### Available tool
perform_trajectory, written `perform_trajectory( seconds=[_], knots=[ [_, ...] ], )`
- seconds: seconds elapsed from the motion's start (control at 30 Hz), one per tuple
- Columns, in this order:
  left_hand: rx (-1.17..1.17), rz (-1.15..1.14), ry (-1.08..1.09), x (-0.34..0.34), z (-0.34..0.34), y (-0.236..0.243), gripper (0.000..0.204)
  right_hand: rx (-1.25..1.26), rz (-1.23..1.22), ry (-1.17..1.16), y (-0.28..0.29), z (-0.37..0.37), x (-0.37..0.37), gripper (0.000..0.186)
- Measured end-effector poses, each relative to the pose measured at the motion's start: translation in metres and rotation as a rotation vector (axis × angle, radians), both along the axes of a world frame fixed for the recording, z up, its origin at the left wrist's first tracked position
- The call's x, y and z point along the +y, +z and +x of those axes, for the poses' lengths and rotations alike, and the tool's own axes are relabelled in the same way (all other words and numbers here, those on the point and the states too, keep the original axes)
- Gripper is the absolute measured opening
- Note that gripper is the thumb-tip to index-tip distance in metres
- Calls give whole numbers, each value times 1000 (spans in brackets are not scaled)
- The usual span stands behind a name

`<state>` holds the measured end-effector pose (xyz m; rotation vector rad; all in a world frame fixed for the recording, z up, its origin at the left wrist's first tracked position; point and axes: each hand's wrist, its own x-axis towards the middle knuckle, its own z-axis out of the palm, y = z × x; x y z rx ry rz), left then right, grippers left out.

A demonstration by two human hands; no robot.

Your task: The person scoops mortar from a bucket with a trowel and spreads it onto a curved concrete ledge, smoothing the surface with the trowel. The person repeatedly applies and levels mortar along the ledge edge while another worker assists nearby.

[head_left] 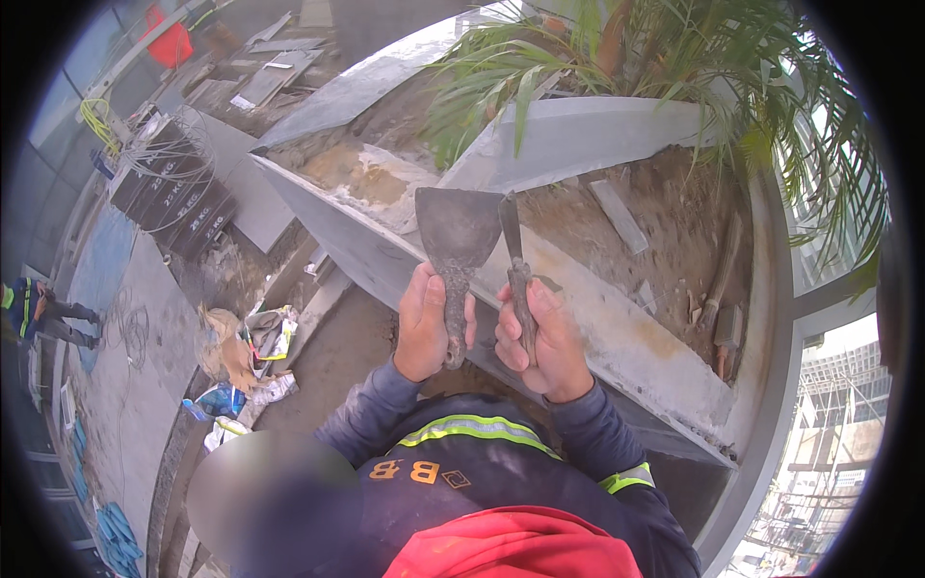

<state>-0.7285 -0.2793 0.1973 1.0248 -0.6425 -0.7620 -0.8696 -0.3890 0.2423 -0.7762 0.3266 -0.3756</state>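
Note:
My left hand [420, 323] is closed round the handle of a wide, flat-bladed scraper [459, 226], its blade pointing up and away from me. Grey, crusted mortar covers the handle and the lower blade. In my right hand [549, 342] is a second hand tool [513, 231], also with a dirty handle, held with its narrow blade nearly edge-on. Whether that one is a scraper or a trowel cannot be made out. The two blades sit side by side, almost touching. Below them runs the concrete top of a low planter wall [588, 313].
Soil and a loose plank [619, 217] lie inside the planter, with a brush [720, 275] at its right. Palm fronds [540, 72] overhang the far side. Stacked dark weights [178, 197], torn bags [231, 352] and another person [48, 313] are at left.

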Motion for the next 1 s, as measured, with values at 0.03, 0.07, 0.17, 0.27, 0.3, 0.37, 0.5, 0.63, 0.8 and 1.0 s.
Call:
perform_trajectory(
  seconds=[0.03,0.07,0.17,0.27,0.3,0.37,0.5,0.63,0.8,1.0],
  knots=[
    [-26,0,7,2,2,-2,42,-37,61,-12,3,4,-6,38],
    [-49,-1,11,4,3,-5,42,-8,45,-3,2,2,-5,38],
    [-78,-32,71,3,13,-4,43,64,-10,40,-6,-5,12,37],
    [-106,-11,78,6,13,-3,45,116,56,30,-11,-6,25,38],
    [-119,18,70,11,12,-2,45,78,55,4,-8,1,13,37],
    [-217,87,94,18,10,-2,42,-1,48,-49,-3,11,-12,37],
    [-494,178,286,27,26,-13,39,189,-468,-20,11,3,10,41],
    [-623,135,409,55,58,-36,37,152,-483,105,14,6,-10,43],
    [-1225,109,431,100,103,-13,50,118,-531,352,28,13,-87,44],
    [-1697,203,482,131,119,34,67,211,-773,622,48,45,-100,48]
  ],
)
